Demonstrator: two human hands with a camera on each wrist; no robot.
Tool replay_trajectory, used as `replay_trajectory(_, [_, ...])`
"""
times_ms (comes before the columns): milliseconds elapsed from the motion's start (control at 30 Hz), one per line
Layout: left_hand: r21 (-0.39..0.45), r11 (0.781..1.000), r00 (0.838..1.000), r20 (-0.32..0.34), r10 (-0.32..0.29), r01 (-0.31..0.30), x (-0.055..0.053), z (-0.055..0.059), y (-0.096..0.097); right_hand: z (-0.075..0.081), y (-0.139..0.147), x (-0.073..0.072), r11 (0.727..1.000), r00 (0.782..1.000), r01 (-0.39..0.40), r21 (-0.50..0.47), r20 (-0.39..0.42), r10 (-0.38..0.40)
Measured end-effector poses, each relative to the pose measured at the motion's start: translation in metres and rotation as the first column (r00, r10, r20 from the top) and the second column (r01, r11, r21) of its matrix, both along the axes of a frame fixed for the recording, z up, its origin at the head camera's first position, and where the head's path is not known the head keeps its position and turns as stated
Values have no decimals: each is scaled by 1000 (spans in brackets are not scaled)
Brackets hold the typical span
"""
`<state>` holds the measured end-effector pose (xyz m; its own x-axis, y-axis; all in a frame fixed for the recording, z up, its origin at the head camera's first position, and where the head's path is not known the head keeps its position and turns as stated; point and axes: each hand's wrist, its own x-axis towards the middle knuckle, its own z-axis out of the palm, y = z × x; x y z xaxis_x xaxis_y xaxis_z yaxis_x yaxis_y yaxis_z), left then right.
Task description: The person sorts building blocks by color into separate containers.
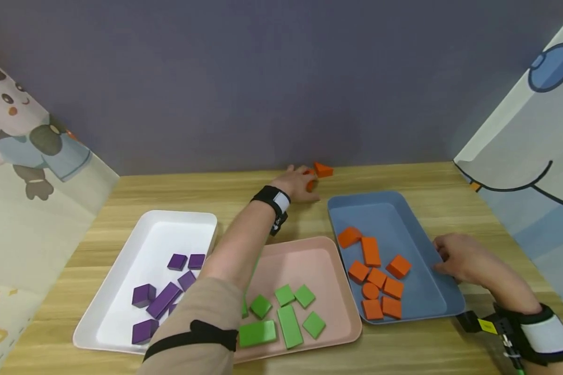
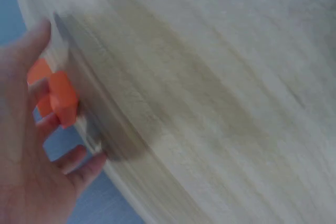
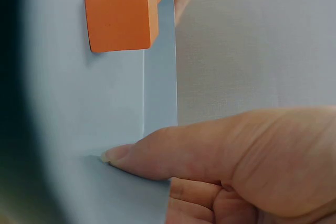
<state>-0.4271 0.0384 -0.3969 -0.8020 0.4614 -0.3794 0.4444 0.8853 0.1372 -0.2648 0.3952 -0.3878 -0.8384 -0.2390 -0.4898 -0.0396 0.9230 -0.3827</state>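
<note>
At the back of the table my left hand (image 1: 296,185) reaches to an orange block (image 2: 64,99). In the left wrist view two fingertips meet that block, while the thumb stands apart from it. Just beyond, an orange triangular block (image 1: 323,170) rests close to the back wall. My right hand (image 1: 466,260) grips the right side of the blue tray (image 1: 405,208), thumb (image 3: 152,153) over the rim and the other fingers curled outside. Several orange blocks (image 1: 370,251) lie in this tray, among them a cube (image 3: 118,20) in the right wrist view.
Left of the blue tray is a pink tray (image 1: 309,255) with several green blocks (image 1: 289,325). A white tray (image 1: 145,234) with several purple blocks (image 1: 163,300) stands at the left, partly hidden by my left arm. A dark wall (image 1: 281,88) closes the wooden table's back edge.
</note>
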Motion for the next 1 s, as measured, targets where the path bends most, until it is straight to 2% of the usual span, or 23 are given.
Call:
replay_trajectory(100, [19, 1000, 998, -51, -24, 25, -4, -2, -1, 0, 0, -1, 1000, 1000, 2, 2, -4, -2])
replay_trajectory(233, [38, 998, 996, -76, -51, 54, -6, -6, -6, -1, 3, -3, 1000, 1000, -4, 13, 0, 4])
replay_trajectory(433, [55, 997, 994, -95, -52, 57, -1, -5, -16, -7, 8, -7, 1000, 1000, 9, 21, 16, -9])
replay_trajectory(633, [130, 989, 993, -105, -54, 68, 5, 4, -17, -8, 9, -6, 1000, 1000, 17, 18, 16, -17])
replay_trajectory(733, [175, 980, 990, -124, -73, 94, 10, 9, -13, -7, 8, -5, 1000, 1000, 19, 16, 22, -19])
replay_trajectory(1000, [241, 951, 961, -241, -135, 194, 27, 28, 12, -4, 4, -4, 999, 999, 29, 23, 35, -30])
